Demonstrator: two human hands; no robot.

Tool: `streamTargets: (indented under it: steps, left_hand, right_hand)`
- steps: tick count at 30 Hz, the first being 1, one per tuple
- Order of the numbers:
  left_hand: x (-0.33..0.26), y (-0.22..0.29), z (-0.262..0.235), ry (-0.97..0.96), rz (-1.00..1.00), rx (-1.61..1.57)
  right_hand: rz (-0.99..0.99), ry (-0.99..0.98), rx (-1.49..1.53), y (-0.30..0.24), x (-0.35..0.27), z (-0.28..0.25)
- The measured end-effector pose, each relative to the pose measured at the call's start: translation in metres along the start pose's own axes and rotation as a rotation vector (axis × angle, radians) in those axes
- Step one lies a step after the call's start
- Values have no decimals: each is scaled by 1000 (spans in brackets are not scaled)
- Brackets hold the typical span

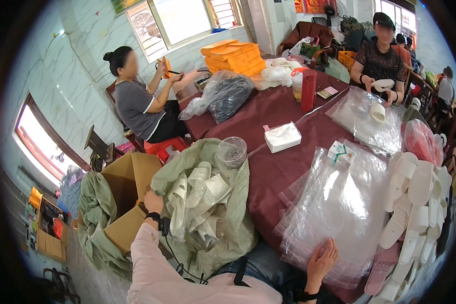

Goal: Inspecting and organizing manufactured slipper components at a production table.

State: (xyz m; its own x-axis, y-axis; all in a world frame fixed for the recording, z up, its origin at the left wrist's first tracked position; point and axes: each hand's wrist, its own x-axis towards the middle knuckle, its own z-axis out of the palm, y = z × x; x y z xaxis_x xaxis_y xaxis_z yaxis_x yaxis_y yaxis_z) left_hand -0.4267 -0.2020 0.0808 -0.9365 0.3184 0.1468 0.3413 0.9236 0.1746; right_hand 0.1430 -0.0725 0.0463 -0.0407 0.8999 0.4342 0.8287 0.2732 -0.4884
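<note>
We see far: red cylindrical plastic bottle [308, 90] | mid-table: white tissue pack [282, 137] | far left: stacked orange flat cartons [234, 57] | left: open brown cardboard box [126, 200]

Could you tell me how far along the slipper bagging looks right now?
Early. No bagged slipper shows. The right hand rests flat on the stack of clear bags; the left hand grips the green sack full of white slippers. More white slippers lie piled at the table's right.
</note>
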Motion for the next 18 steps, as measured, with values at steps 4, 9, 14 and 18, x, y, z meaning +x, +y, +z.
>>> streamTargets:
  steps: [4, 9, 14, 18]
  left_hand:
    - [8, -8, -26, 210, -192, -87]
    - [14, -12, -23, 277, -153, -77]
    - [35, -20, 8, 383, -82, -331]
    - [1, 88, -16, 422, 155, -651]
  right_hand:
    - [-9, -6, -24, 2, 0, 2]
    - [-2, -6, -9, 1, 1, 3]
    - [-14, -5, -7, -4, 3, 0]
    - [31, -3, -66, 6, -2, -2]
